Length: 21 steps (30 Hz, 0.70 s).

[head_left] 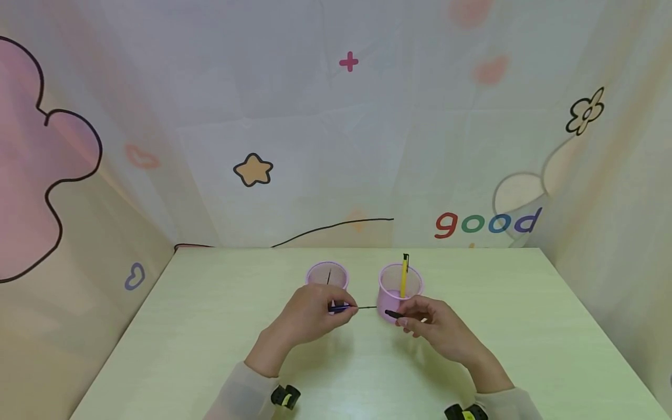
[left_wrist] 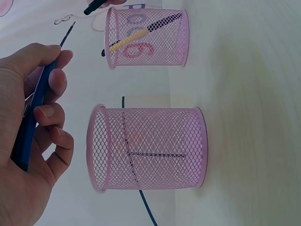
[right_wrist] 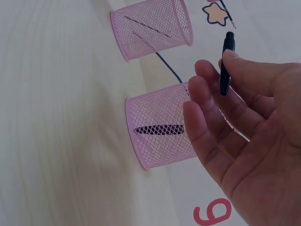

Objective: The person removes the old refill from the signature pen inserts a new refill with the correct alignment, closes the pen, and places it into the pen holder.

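Observation:
My left hand (head_left: 315, 312) grips a blue pen barrel (left_wrist: 27, 136), with a thin dark refill (left_wrist: 68, 34) sticking out of its front end. The refill points right, toward my right hand (head_left: 443, 332). Between thumb and fingers, that right hand pinches a short black tapered pen tip section (right_wrist: 226, 77), apart from the refill. Behind the left hand stands a pink mesh pen holder (left_wrist: 155, 176), which holds a thin dark stick (left_wrist: 164, 154). A second pink mesh holder (head_left: 388, 300), just behind the right hand, contains a yellow pen (head_left: 403, 283) with a black grip.
Both holders stand upright on a pale wood-look table (head_left: 210, 326), side by side with a gap between them. Along the table's back edge hangs a printed curtain (head_left: 315, 146) with a star and the word "good". Black bands (head_left: 286, 396) are on both wrists.

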Each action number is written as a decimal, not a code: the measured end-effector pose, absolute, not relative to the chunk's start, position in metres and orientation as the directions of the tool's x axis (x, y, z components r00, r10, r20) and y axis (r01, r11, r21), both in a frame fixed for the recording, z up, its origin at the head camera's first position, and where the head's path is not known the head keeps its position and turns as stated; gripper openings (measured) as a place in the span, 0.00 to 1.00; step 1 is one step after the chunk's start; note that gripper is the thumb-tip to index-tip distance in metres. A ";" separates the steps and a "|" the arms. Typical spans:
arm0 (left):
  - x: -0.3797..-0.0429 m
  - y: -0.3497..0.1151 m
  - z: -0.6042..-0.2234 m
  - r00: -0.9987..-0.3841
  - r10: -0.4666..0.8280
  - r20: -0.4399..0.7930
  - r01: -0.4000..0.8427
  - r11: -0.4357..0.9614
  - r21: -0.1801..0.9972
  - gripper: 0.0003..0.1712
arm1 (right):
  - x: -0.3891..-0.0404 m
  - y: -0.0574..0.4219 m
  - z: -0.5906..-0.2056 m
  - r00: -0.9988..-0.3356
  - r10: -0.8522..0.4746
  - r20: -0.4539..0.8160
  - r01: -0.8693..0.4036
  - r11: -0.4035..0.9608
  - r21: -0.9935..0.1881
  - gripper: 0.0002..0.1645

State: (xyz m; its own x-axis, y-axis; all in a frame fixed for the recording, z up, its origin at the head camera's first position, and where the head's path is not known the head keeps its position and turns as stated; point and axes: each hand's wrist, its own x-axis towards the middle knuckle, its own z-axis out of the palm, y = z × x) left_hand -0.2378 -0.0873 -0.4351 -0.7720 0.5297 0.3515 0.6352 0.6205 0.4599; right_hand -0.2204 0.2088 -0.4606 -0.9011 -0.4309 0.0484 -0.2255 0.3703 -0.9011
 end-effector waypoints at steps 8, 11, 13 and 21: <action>-0.237 -0.087 -0.436 -0.773 0.532 0.346 0.634 0.624 0.457 0.03 | -0.222 0.210 -0.461 -0.907 -0.422 0.012 -0.200 0.405 -0.892 0.12; -0.236 -0.087 -0.436 -0.773 0.535 0.342 0.634 0.623 0.458 0.03 | -0.222 0.211 -0.462 -0.906 -0.422 0.003 -0.194 0.409 -0.892 0.12; -0.236 -0.087 -0.436 -0.774 0.535 0.339 0.633 0.622 0.462 0.03 | -0.222 0.211 -0.463 -0.906 -0.423 0.005 -0.196 0.410 -0.891 0.12; -0.235 -0.087 -0.440 -0.769 0.544 0.334 0.636 0.606 0.478 0.03 | -0.221 0.212 -0.464 -0.906 -0.423 0.026 -0.221 0.419 -0.881 0.10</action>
State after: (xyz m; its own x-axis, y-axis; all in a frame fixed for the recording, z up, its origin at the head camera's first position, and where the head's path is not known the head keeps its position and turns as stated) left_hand -0.2346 -0.0875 -0.4400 -0.7693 0.5444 0.3343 0.6363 0.6057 0.4778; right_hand -0.2211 0.2121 -0.4640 -0.9056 -0.4233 0.0256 -0.2206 0.4187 -0.8809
